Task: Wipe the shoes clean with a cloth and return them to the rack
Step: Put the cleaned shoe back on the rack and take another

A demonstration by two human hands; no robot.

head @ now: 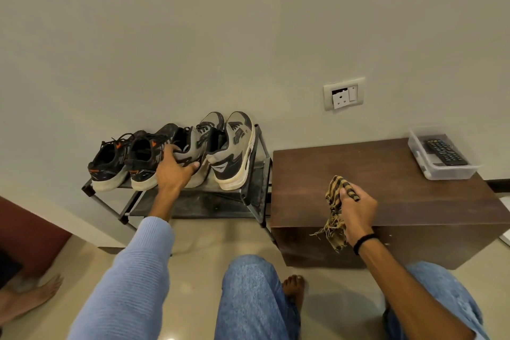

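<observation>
Step in hand: by the reach, this looks like taking a shoe off the rack for wiping. Whether any shoe has been cleaned cannot be told.
Left grip: the left grip [176, 171] grasps the heel of a grey-and-charcoal sneaker with a cream sole [190, 152], fingers at the collar and thumb on the heel's side.
Right grip: the right grip [357, 210] is clenched round a yellow-and-black striped cloth with a frayed fringe [335, 190], at the front of the dark brown wooden surface [414, 190]. The fringe hangs past its front edge.
Shoes: the grasped sneaker stands on the top shelf of the dark metal-framed two-tier rack [207, 204]. It sits between its matching grey sneaker [234, 154] on the right and a pair of black sneakers with orange accents [127, 163] on the left, all heels toward the person.
Rack: against the wall, just beside the surface.
Next move: it calls for lifting the sneaker up and back, clear of the close-packed neighbours. Then shoe and cloth must come together, the left grip steadying while the right one rubs.
Aside: a clear plastic tub [441, 172] holding a black remote [444, 152] sits at the surface's far right corner.
</observation>
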